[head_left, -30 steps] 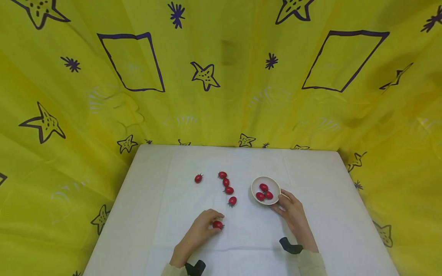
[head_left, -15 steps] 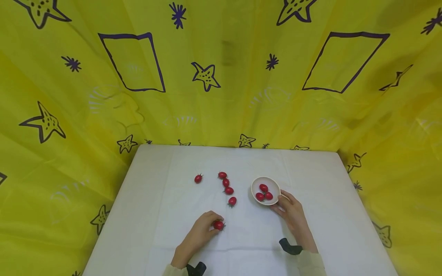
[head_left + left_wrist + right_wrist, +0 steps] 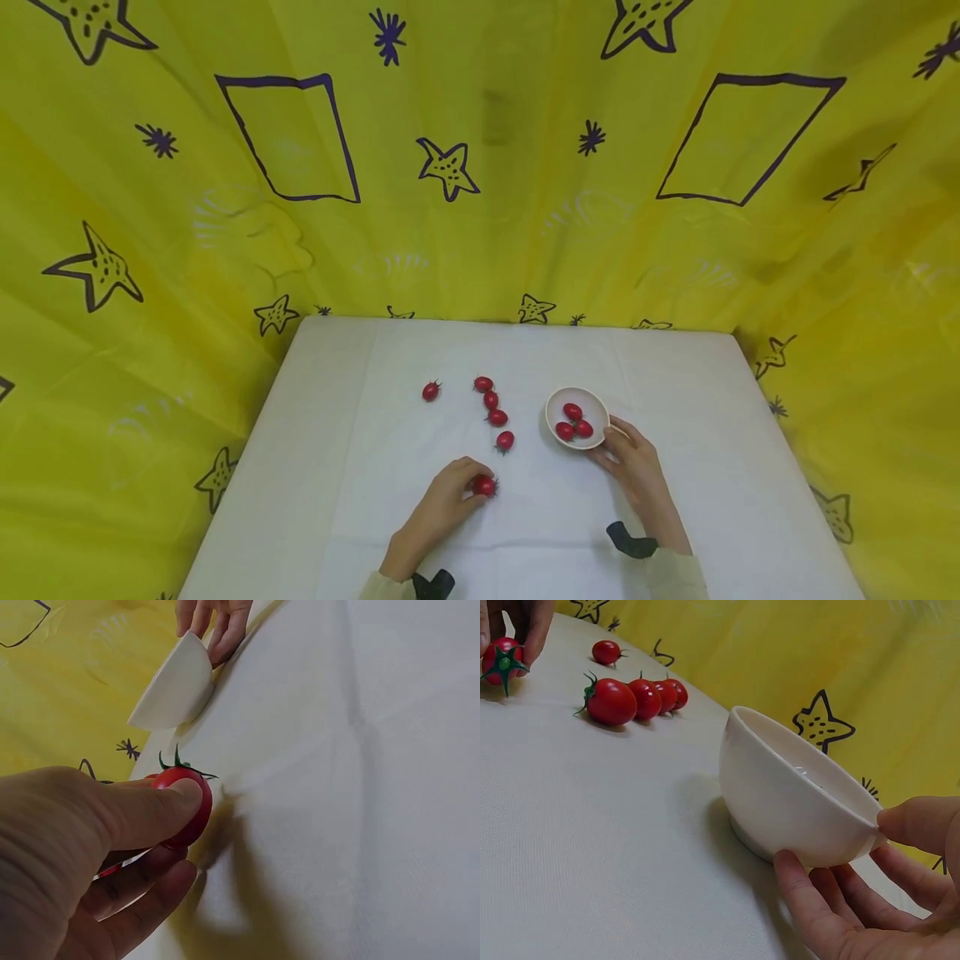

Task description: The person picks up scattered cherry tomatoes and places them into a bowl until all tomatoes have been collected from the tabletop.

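Between thumb and fingers, my left hand (image 3: 444, 498) pinches a red cherry tomato (image 3: 486, 486) with a green calyx. The left wrist view shows this tomato (image 3: 187, 806) from close by, stem end up, its shadow on the cloth below. On the right, my right hand (image 3: 637, 468) holds a small white bowl (image 3: 787, 802), thumb at the rim and fingers under the side. The bowl looks slightly tilted in the right wrist view. Three cherry tomatoes (image 3: 573, 412) lie inside it in the head view; its wall hides them from the wrist cameras.
Several cherry tomatoes (image 3: 491, 400) form a slanting line left of the bowl, the nearest one (image 3: 505, 441) a little apart. Another tomato (image 3: 431, 390) lies alone farther left. A white cloth (image 3: 660, 375) covers the table, and a yellow patterned curtain (image 3: 495, 233) surrounds its back and sides.
My left hand has moved slightly right and forward with the cherry tomato pinched in it. My right hand and the bowl have stayed in place.
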`<state>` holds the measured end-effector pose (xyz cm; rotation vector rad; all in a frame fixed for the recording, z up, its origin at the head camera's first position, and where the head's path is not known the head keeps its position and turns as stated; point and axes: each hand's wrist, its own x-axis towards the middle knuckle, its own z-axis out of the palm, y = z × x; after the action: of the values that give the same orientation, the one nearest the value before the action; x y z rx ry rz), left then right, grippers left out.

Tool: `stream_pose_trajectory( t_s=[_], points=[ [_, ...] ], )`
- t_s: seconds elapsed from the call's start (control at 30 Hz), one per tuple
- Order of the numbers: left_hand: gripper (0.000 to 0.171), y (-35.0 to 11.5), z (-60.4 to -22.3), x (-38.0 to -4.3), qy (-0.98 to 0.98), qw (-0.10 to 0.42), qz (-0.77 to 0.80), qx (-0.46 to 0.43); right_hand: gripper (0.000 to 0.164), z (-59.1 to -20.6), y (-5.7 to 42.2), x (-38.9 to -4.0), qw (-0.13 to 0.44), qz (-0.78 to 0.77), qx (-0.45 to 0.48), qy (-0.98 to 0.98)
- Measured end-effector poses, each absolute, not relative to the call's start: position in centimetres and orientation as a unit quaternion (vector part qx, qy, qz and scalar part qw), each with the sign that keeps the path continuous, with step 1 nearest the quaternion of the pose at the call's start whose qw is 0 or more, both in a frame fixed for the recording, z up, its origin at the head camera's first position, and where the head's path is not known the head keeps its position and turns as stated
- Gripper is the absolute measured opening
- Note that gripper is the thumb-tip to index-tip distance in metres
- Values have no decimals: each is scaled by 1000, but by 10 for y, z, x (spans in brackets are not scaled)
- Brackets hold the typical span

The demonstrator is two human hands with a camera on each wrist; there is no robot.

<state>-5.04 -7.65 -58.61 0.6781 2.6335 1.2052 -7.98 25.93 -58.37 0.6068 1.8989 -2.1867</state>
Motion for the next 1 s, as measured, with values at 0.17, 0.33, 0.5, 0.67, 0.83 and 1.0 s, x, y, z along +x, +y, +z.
stream_pose_trajectory(
  t_s=[0.17, 0.33, 0.5, 0.67, 0.83, 1.0],
  points=[
    [26, -73, -583, -53, 874, 97, 425, 216, 56, -586, 259, -77, 89, -733, 204, 643],
    [26, -67, -579, -57, 868, 86, 433, 226, 56, -588, 259, -72, 88, -733, 208, 642],
    [25, -60, -572, -64, 864, 62, 434, 247, 56, -588, 257, -70, 85, -737, 202, 640],
    [25, -50, -565, -77, 860, 44, 430, 273, 56, -585, 256, -70, 85, -742, 201, 634],
    [26, -35, -561, -93, 859, 42, 419, 291, 56, -583, 256, -74, 90, -741, 197, 636],
    [28, -20, -562, -110, 835, 61, 466, 287, 57, -583, 256, -76, 89, -739, 194, 638]
  ],
)
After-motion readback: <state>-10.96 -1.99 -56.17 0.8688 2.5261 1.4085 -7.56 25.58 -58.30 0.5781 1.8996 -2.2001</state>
